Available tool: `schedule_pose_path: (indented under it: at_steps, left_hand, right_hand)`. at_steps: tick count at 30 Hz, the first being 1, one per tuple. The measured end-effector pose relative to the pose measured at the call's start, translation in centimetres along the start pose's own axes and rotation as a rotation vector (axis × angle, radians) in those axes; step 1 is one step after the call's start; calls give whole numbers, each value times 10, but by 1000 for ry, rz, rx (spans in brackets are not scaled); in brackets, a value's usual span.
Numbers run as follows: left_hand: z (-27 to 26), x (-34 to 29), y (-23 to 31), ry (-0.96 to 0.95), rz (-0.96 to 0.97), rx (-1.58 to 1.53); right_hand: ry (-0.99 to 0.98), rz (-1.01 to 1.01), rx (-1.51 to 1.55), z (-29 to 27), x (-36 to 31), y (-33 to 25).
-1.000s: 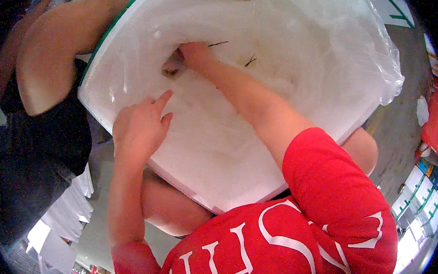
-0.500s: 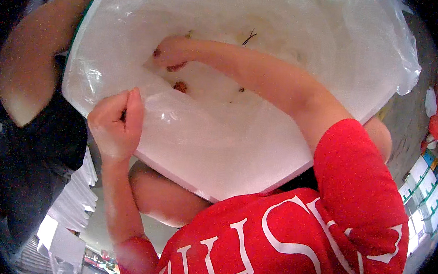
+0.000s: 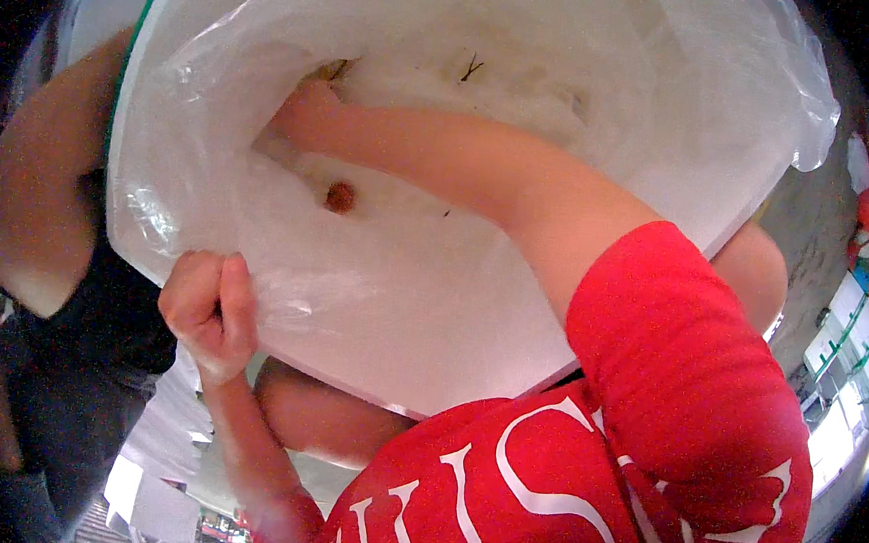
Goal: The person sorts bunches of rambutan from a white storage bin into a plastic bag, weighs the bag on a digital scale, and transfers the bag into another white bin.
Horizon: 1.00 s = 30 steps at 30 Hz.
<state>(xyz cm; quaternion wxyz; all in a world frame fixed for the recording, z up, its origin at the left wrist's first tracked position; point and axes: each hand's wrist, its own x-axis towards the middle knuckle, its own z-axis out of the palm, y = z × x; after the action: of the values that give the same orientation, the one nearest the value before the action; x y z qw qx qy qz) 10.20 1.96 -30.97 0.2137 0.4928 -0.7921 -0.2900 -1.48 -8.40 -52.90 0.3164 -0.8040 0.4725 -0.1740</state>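
A white foam box (image 3: 419, 355) lined with clear plastic (image 3: 149, 216) stands in front of me. My right hand (image 3: 310, 115) is down inside it, toward the left wall; its fingers are hidden and blurred. Just beyond that hand shows a brownish thing with thin dark strands (image 3: 335, 69), its kind unclear. On the pale bottom, nearer to me, lies a small round reddish-brown thing (image 3: 340, 197). My left hand (image 3: 211, 308) is closed in a fist at the box's near left rim, against the plastic; whether it grips the liner is hidden.
A dark twig-like piece (image 3: 470, 68) and small specks lie on the bottom farther off. Another person's bent arm (image 3: 37, 187) is close by on the left, beside the green edge (image 3: 135, 44). Bunched plastic (image 3: 817, 126) hangs over the right rim.
My right hand has moved left and slightly deeper, its fingers dropping out of sight. The brownish thing beyond it now shows more. My left fist sits lower in the picture, as the view has shifted.
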Motion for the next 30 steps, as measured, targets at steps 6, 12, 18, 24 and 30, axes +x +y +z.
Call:
schedule_pose_path:
  at_steps: [6, 12, 18, 24, 30]
  left_hand:
    - [4, 3, 1, -10, -30, 64]
    - [-3, -2, -2, -5, -22, 86]
    - [0, 5, 3, -14, -31, 130]
    - [-5, -1, 5, 52, -120, 175]
    - [3, 7, -2, -93, 25, 405]
  right_hand:
    - [-104, 5, -74, -12, -3, -6]
    - [-763, -123, -145, -85, -35, -31]
    - [-339, -63, -33, 16, -131, -25]
    - [-313, 389, 437, -28, -125, -47]
    - [-718, 187, -155, -187, -137, 1]
